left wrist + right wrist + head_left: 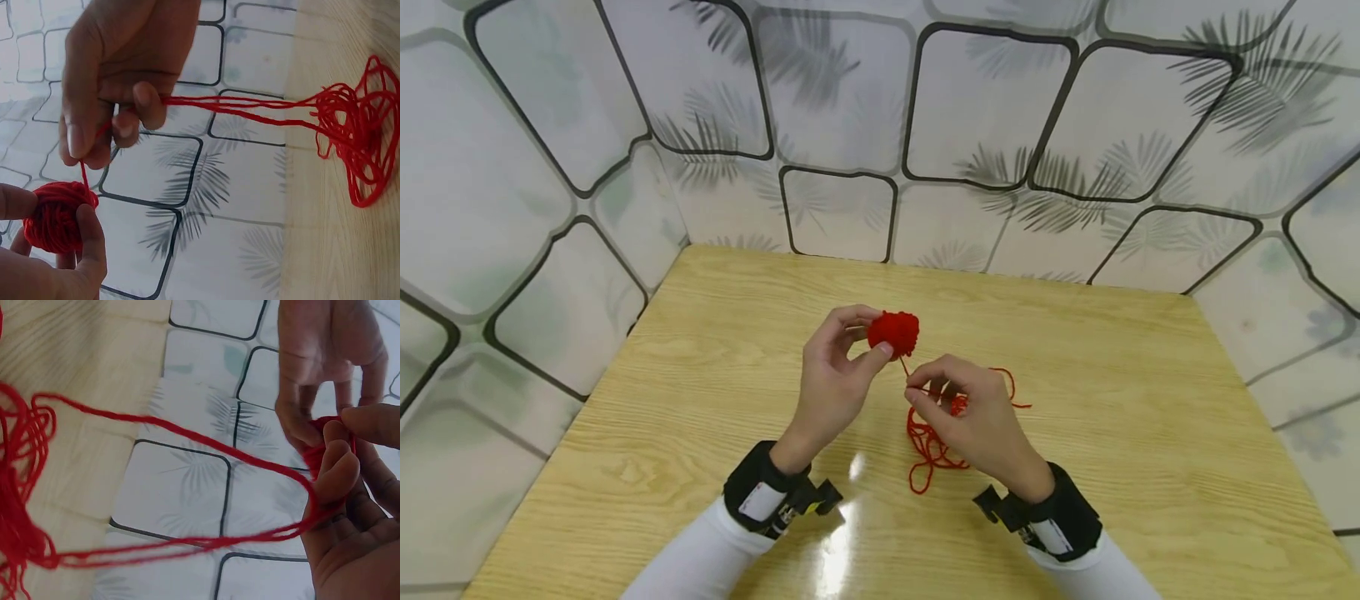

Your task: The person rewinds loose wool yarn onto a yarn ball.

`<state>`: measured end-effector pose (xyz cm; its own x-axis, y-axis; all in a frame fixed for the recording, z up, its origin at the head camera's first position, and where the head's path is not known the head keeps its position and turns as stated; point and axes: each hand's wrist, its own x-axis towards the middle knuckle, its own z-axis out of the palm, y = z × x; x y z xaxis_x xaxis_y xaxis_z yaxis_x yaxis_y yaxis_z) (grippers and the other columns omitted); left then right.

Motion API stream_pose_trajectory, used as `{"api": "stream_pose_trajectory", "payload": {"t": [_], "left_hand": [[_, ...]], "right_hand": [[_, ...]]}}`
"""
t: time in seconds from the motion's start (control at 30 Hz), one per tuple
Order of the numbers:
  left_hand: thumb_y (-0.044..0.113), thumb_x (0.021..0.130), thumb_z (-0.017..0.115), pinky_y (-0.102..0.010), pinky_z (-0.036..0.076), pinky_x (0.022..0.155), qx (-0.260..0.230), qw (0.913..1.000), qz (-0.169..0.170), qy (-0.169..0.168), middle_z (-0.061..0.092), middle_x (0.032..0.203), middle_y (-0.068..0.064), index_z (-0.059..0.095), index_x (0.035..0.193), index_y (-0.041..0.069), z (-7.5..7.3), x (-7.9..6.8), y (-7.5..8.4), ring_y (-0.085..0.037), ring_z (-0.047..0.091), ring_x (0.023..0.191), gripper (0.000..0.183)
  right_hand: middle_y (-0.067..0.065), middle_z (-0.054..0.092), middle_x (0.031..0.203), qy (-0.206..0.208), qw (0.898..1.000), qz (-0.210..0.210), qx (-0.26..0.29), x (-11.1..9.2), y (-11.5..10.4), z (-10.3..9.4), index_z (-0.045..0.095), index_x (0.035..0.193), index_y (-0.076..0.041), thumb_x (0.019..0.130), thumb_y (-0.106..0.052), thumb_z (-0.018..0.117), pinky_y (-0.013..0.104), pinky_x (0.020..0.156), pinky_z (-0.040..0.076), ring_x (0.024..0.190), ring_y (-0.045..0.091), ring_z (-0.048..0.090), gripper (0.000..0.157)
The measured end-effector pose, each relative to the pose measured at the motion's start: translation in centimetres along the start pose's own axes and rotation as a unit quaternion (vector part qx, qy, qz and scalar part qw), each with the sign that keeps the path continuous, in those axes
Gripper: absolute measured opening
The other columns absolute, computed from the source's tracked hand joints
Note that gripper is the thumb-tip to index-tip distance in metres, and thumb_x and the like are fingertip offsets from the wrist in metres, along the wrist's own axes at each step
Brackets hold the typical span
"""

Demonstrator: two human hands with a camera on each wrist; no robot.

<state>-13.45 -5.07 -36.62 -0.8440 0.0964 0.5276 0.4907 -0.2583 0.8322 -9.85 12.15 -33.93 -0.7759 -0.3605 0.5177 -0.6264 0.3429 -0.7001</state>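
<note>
My left hand (837, 375) grips a small ball of red yarn (895, 333) between thumb and fingers, held up over the table. To its right, my right hand (973, 408) pinches a strand of the yarn (84, 172) that runs from the ball to its fingertips. From the right hand's curled fingers, several strands (250, 117) stretch down to a loose tangle of red yarn (356, 125) on the table. In the head view that tangle is partly hidden beneath the right hand. The right wrist view shows the strands (169, 428) looping round the right hand's lower fingers.
The wooden table (737, 317) stands against walls (842, 212) covered in a pattern of rounded outlines and leaves. A loose yarn end (1021, 405) lies right of the tangle. Black wrist straps (767, 492) with small cameras sit on both wrists.
</note>
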Motion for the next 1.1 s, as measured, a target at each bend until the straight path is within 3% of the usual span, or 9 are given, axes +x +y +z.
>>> {"api": "stream_pose_trajectory", "payload": {"t": [0.13,0.3,0.57,0.77,0.93,1.1], "left_hand": [[-0.003,0.085,0.056,-0.041,0.050,0.077,0.077,0.9968,0.014,-0.015,0.049,0.112,-0.014,0.051,0.117,-0.001,0.3,-0.1,0.8,-0.028,0.051,0.101,0.033],[-0.003,0.082,0.058,-0.034,0.052,0.068,0.183,0.9810,0.042,-0.048,0.048,0.108,-0.016,0.054,0.110,-0.002,0.6,-0.2,1.7,-0.028,0.052,0.095,0.028],[-0.003,0.081,0.058,-0.030,0.052,0.066,0.221,0.9682,0.005,-0.117,0.053,0.103,-0.014,0.057,0.106,0.000,0.9,-0.4,2.2,-0.027,0.052,0.092,0.026],[0.001,0.083,0.059,-0.032,0.052,0.069,0.178,0.9642,-0.045,-0.191,0.054,0.107,-0.010,0.055,0.110,0.003,0.4,-0.9,2.0,-0.024,0.054,0.095,0.027],[0.002,0.085,0.059,-0.038,0.051,0.075,0.068,0.9657,-0.085,-0.236,0.054,0.112,-0.010,0.054,0.112,0.004,-0.1,-1.0,1.5,-0.026,0.055,0.098,0.028],[0.001,0.085,0.059,-0.043,0.050,0.078,-0.027,0.9644,-0.099,-0.244,0.052,0.112,-0.013,0.053,0.113,0.003,-0.6,-0.9,0.6,-0.029,0.055,0.101,0.029]], "right_hand": [[-0.005,0.060,0.080,0.009,0.999,-0.031,-0.024,-0.3,0.8,-0.4,0.062,0.094,-0.016,0.081,-0.012,0.067,0.025,0.050,0.043,0.059,0.008,0.047,0.014],[-0.009,0.058,0.079,0.018,0.998,-0.050,-0.047,0.0,0.9,-1.6,0.063,0.095,-0.019,0.081,-0.014,0.067,0.024,0.047,0.038,0.055,0.007,0.041,0.016],[-0.005,0.055,0.073,0.062,0.995,-0.067,-0.046,1.2,-2.0,-3.9,0.063,0.089,-0.010,0.076,0.003,0.067,0.024,0.043,0.032,0.052,0.007,0.037,0.018],[0.000,0.058,0.076,0.093,0.994,-0.052,-0.024,2.0,-2.8,-4.5,0.064,0.090,-0.005,0.077,0.003,0.066,0.025,0.044,0.031,0.053,0.010,0.039,0.015],[0.004,0.062,0.082,0.109,0.994,-0.004,0.006,3.1,-1.4,-4.6,0.063,0.092,-0.001,0.081,-0.003,0.065,0.027,0.049,0.039,0.061,0.016,0.049,0.012],[0.008,0.063,0.084,0.105,0.993,0.045,0.027,3.8,0.9,-4.3,0.064,0.094,0.000,0.083,-0.008,0.064,0.028,0.046,0.038,0.062,0.020,0.049,0.014]]}}
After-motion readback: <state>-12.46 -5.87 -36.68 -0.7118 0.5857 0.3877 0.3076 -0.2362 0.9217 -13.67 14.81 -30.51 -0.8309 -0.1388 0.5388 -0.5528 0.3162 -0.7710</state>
